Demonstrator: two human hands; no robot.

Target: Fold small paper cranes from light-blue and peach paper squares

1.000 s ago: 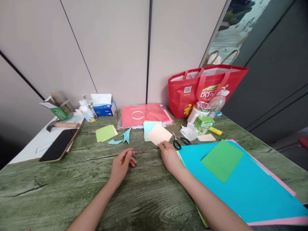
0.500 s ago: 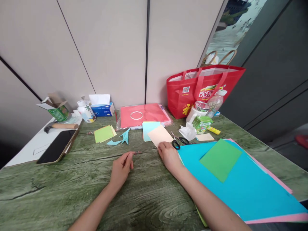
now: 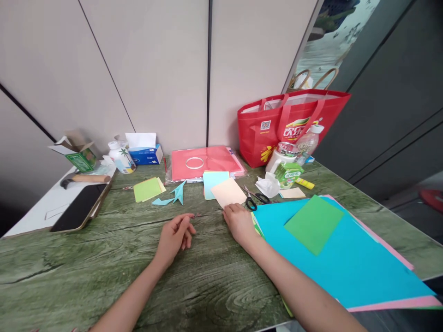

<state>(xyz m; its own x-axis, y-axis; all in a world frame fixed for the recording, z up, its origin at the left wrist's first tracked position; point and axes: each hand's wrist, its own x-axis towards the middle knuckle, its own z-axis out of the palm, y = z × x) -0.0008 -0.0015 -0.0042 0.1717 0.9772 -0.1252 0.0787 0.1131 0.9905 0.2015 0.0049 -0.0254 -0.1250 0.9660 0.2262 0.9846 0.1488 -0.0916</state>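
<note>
Left hand (image 3: 176,236) rests on the green table (image 3: 104,258), palm down, fingers loosely curled, gripping nothing. Just beyond its fingertips lies a tiny reddish scrap (image 3: 198,215), too small to identify. Farther out from that hand: blue folded paper bird (image 3: 175,197), then lime-green square sheets (image 3: 148,189) to its left. Far left of the hand, a dark phone (image 3: 76,208) on a white board, a wooden-handled tool (image 3: 85,179), a small bottle (image 3: 121,158) and a tissue box (image 3: 142,152).

Right hand (image 3: 238,222) lies flat, fingertips pressing the near corner of a peach paper square (image 3: 229,192), probably pinning it so it does not slide; nothing is actually grasped. The sheet overlaps a light-blue square (image 3: 213,178) behind it. Black-handled scissors (image 3: 254,199) sit just right of the fingertips, close enough to crowd any sideways move. The right forearm crosses large cyan card (image 3: 346,267) stacked over pink, a green sheet (image 3: 313,223) on top. Behind: red paper pack (image 3: 204,161) with a ring, red tote bag (image 3: 290,127), crumpled tissue (image 3: 268,186).
</note>
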